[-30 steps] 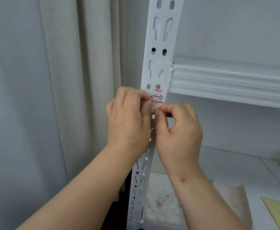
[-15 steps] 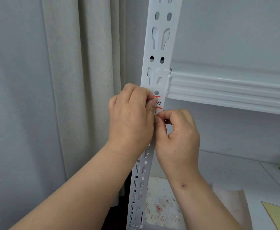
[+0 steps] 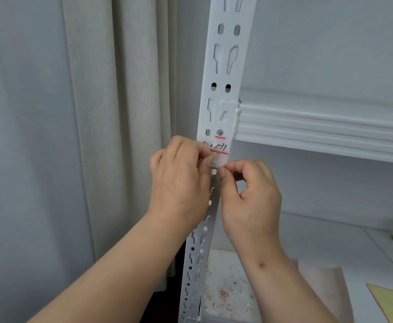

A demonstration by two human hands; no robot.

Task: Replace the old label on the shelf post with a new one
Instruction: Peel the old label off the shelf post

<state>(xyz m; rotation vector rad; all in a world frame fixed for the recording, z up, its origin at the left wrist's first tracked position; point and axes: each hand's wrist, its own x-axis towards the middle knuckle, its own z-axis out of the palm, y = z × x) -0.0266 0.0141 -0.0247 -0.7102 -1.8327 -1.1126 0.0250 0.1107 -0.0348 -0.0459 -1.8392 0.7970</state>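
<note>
1. Now the right hand (image 3: 251,197) sits lower and a little to the right of where it was half a second ago, its thumb and forefinger pinched together on what looks like a thin red-edged sliver just below the label's lower right corner. Whether that sliver is a torn-off scrap or a strip still joined to the label, the view does not show.

2. The left hand (image 3: 179,180) has slid down as well, so more of the old label (image 3: 219,149) shows than before. Its fingertips (image 3: 206,152) press and pick at the label's left edge, where a small white flap has lifted.

3. My reading is that the peel has started but is coming away in bits. Most of the label is still stuck flat to the front face of the shelf post (image 3: 223,94), just under the bracket where the shelf beam (image 3: 319,129) joins it. No new label is in sight, so the task is at an early stage.

4. Writing: between two red bars the label carries handwritten black marks, roughly a dash followed by "11"; the first character is under the lifted flap and the left fingers, so I cannot read it. No brand shows anywhere.

5. Below, on the lower shelf (image 3: 331,241), lie scattered red-and-white paper scraps (image 3: 226,294), probably earlier peelings, and a yellow sheet (image 3: 391,301) at the right.
</note>
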